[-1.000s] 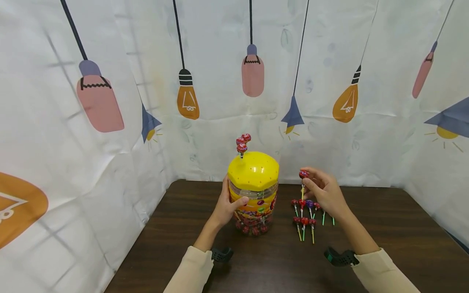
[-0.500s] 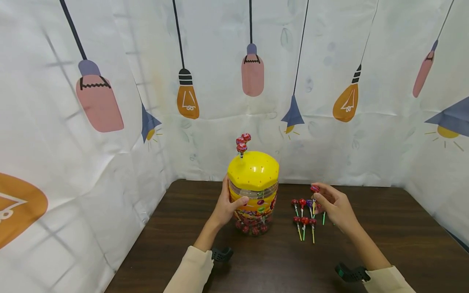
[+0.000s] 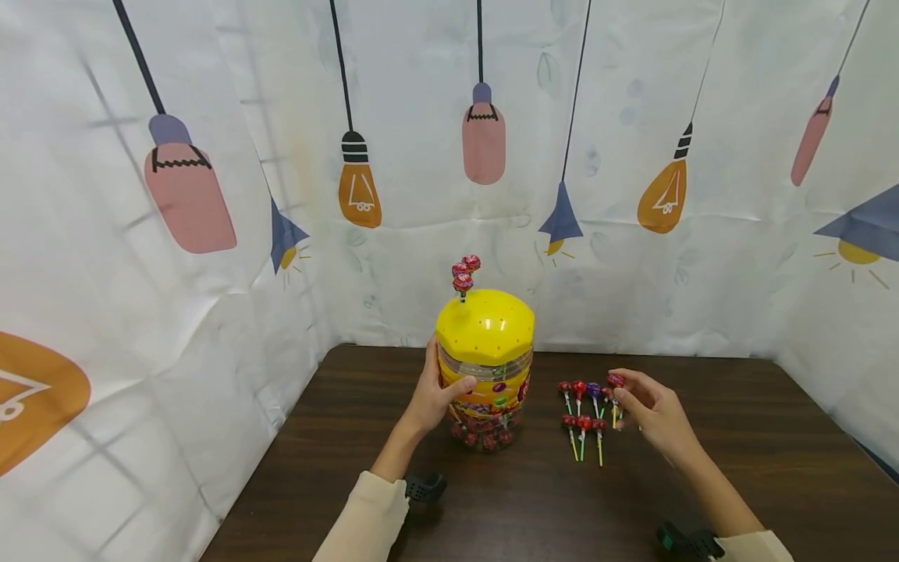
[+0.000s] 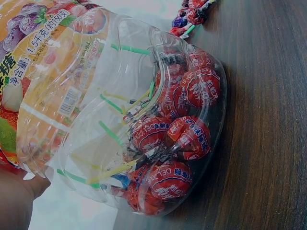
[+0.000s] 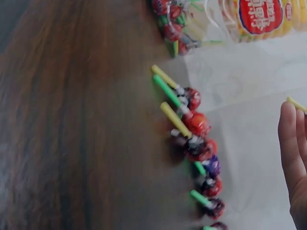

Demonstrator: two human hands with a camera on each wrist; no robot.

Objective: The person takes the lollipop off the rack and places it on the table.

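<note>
My left hand (image 3: pixel 434 396) grips the side of a clear plastic candy jar (image 3: pixel 500 394) with a yellow lid (image 3: pixel 486 328), its thumb across the front label. Three red-wrapped lollipops (image 3: pixel 462 282) stand upright on the lid's left part. More lollipops (image 4: pixel 170 179) lie at the bottom of the jar in the left wrist view. Over the right end of the back row of lollipops, my right hand (image 3: pixel 659 415) pinches a red lollipop (image 3: pixel 616 380); its yellow stick (image 5: pixel 296 104) shows at the fingertips in the right wrist view.
Right of the jar, lollipops lie on the dark wooden table (image 3: pixel 548 507) in two rows: a front row of three (image 3: pixel 584 423) and a back row of several (image 3: pixel 579 388). A white curtain (image 3: pixel 421 297) printed with lamps stands behind the table.
My right hand has moved rightward and down toward the table with the lollipop, from above the middle of the back row to its right end. The left hand and jar have stayed put.
</note>
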